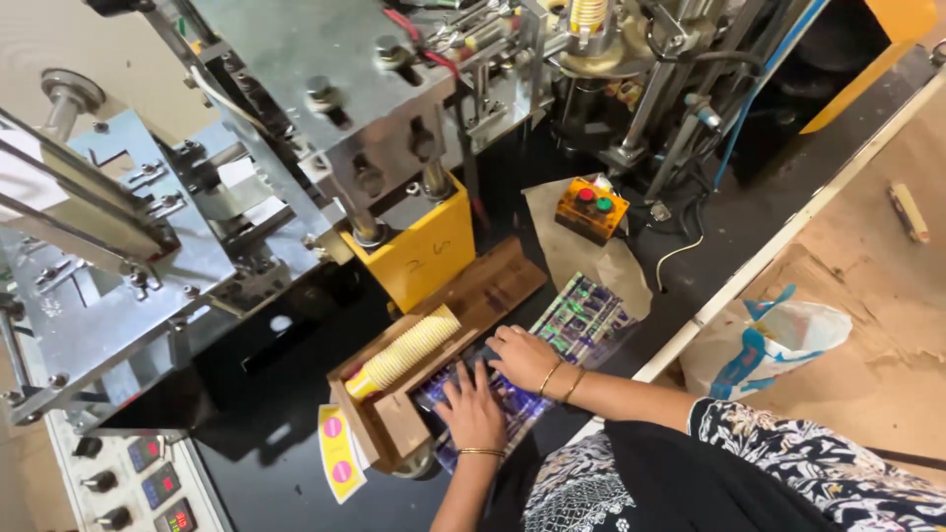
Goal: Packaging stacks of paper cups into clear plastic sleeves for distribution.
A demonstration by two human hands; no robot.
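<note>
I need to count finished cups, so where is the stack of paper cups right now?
In the head view, the stack of paper cups lies on its side in the wooden tray, below the yellow block, beside the left hand.

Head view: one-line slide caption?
Both hands, left and right, press on printed sheets beside a cup stack.

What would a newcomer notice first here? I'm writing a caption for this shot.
The yellow block under the steel machine, at centre. Just below it, a stack of pale yellow paper cups lies in a wooden tray, with the left hand and right hand pressing shiny printed sheets beside it.
</note>
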